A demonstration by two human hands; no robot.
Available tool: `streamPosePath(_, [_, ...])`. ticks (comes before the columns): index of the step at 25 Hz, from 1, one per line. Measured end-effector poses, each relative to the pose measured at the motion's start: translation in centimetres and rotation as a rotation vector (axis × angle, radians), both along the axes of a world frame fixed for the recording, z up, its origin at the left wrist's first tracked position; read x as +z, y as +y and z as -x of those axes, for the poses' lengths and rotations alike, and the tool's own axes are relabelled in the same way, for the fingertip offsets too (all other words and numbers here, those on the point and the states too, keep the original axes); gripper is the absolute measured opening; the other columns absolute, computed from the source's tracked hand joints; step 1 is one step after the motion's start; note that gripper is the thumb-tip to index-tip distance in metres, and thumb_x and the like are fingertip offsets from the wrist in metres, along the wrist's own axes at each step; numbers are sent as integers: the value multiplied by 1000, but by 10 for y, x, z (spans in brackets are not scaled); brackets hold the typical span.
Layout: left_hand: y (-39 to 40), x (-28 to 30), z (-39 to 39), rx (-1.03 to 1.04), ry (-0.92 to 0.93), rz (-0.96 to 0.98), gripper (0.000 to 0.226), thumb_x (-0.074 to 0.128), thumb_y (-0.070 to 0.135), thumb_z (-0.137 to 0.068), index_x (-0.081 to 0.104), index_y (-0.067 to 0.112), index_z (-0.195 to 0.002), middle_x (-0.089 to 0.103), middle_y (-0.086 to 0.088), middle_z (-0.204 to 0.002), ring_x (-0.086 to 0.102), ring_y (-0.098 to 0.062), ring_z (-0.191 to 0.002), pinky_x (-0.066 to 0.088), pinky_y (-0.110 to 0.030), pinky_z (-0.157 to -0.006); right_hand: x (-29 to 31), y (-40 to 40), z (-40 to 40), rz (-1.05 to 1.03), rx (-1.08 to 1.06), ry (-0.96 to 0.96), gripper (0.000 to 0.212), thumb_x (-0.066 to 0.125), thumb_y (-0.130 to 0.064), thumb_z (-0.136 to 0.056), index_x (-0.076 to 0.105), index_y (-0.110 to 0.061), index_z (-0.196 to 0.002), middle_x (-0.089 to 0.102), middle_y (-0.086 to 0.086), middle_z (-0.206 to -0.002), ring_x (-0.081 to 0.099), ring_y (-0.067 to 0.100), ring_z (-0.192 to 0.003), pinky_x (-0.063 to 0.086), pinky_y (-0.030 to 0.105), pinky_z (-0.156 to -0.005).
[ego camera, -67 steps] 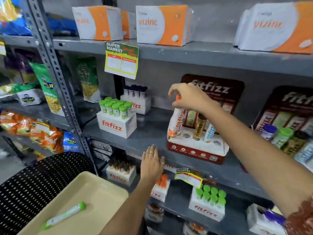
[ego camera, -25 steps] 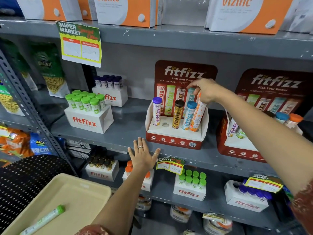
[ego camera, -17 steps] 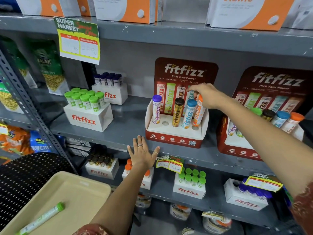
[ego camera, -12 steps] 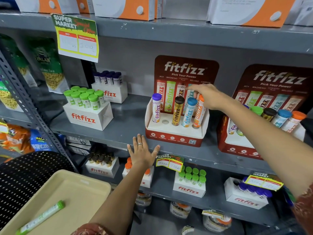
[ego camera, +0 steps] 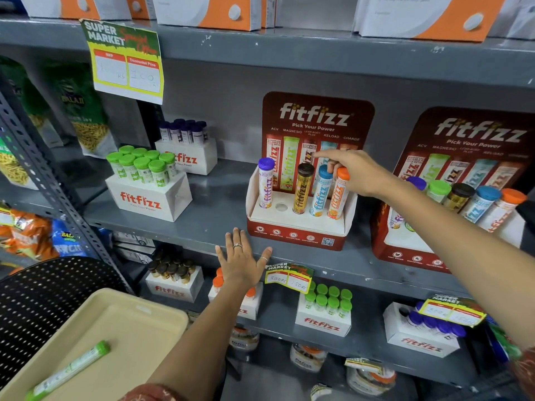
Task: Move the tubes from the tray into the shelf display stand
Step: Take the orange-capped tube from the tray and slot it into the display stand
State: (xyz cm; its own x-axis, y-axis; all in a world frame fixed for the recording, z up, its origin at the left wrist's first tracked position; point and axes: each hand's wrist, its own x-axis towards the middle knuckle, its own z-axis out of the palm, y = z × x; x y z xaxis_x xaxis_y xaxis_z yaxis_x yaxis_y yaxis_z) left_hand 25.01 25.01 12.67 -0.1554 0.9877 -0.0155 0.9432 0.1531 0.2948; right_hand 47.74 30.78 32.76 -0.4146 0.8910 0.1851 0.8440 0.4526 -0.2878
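Observation:
The red and white display stand (ego camera: 298, 237) sits on the middle grey shelf. It holds a purple-capped tube (ego camera: 265, 186), a brown-capped tube (ego camera: 302, 188), a blue-capped tube (ego camera: 320, 192) and an orange-capped tube (ego camera: 337, 195); one hole (ego camera: 280, 206) between purple and brown is empty. My right hand (ego camera: 357, 173) rests its fingertips on the orange tube's cap. My left hand (ego camera: 241, 260) lies flat and open on the shelf edge in front of the stand. A green-capped tube (ego camera: 68, 370) lies on the beige tray (ego camera: 139, 322) at the lower left.
A second, full stand (ego camera: 405, 250) sits to the right. White boxes of green-capped tubes (ego camera: 147, 195) and dark-capped tubes (ego camera: 188, 157) stand to the left. More tube boxes fill the shelf below. A black perforated chair back (ego camera: 52, 287) is beside the tray.
The orange-capped tube has gone down into the rightmost hole and now stands seated. My right hand stays at its cap. My left hand has kept its place on the shelf edge.

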Motion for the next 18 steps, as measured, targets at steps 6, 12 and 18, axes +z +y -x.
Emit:
streamPosePath(6, [-1,2,0,4,10,-3,83,20,66,-89,-2,12,-148,-3,-7,-158,-7,-27,-143,-4,-51,-113,-14,-4,-7,-10,-41,108,79,58,21,-74,39,-18,-141,43,11,-136,44,23,-124,45,25,-83])
streamPosePath(12, [-1,3,0,0,-2,-9,83,21,65,-90,0,11,-148,-1,-7,-158,-7,-27,-143,-3,-51,-113,-4,-3,-9,-53,-240,-43,45,69,-21,-83,54,-9,-124,55,11,-126,52,25,-113,42,30,-80])
streamPosePath(18, [-4,5,-1,-5,11,-15,82,22,64,-90,1,10,-148,0,-8,-158,-5,-28,-143,-2,-51,-113,-2,-1,-11,17,-225,-59,39,72,-15,-81,59,-11,-117,55,11,-127,50,25,-115,44,34,-87])
